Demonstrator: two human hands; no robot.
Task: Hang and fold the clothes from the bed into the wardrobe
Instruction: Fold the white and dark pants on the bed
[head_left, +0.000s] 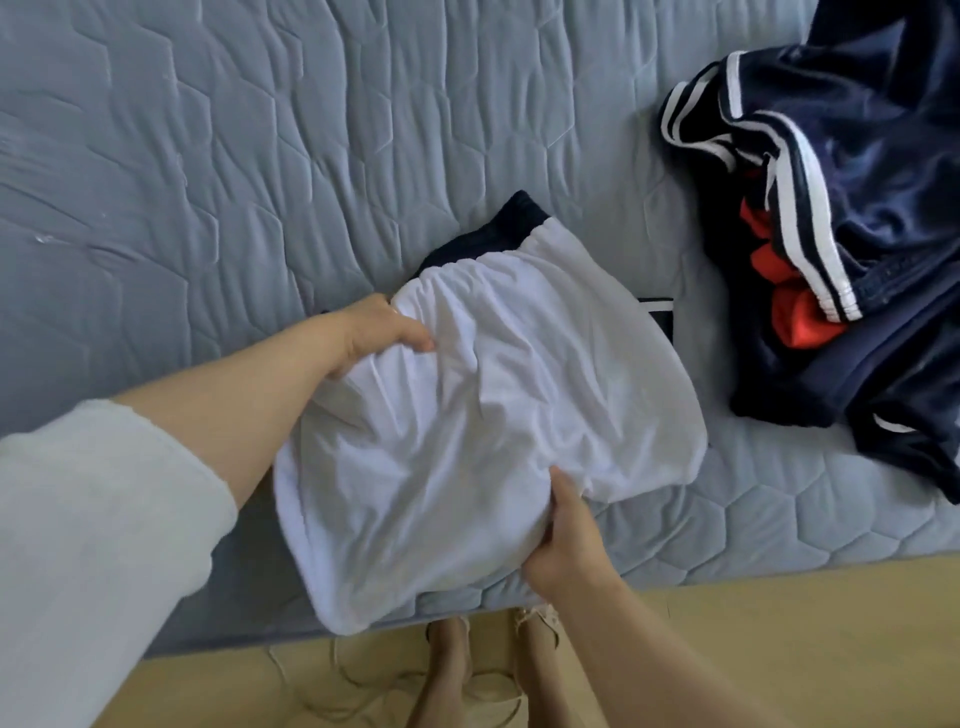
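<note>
Gripping a folded white garment (483, 415) at two edges, the hands are well apart and both clamped on cloth. The left hand (384, 332) has its thumb over the far left edge, with its fingers hidden under the fabric. The right hand (566, 535) pinches the near edge, thumb on top. Between them the garment lies as a rumpled, roughly square packet, its near corner hanging past the edge of the bed (260, 156).

Just beyond the left hand, a dark garment (498, 228) pokes out from under the white one; whether the two are being gathered as one stack I cannot tell. Well off to the right of the right hand, a heap of navy clothes (831, 208) with white stripes lies unfolded on the bed, with a red piece (789, 306) caught in it. Below the hands are the wooden floor (779, 623) and the person's bare feet (452, 654).

The step in hand looks like the close of a fold, or the lift of the folded piece. The next move likely calls for getting the fingers well under the packet, keeping it level so the folds hold, and carrying it to the wardrobe, which is not in view. The navy heap is not yet folded or hung.
</note>
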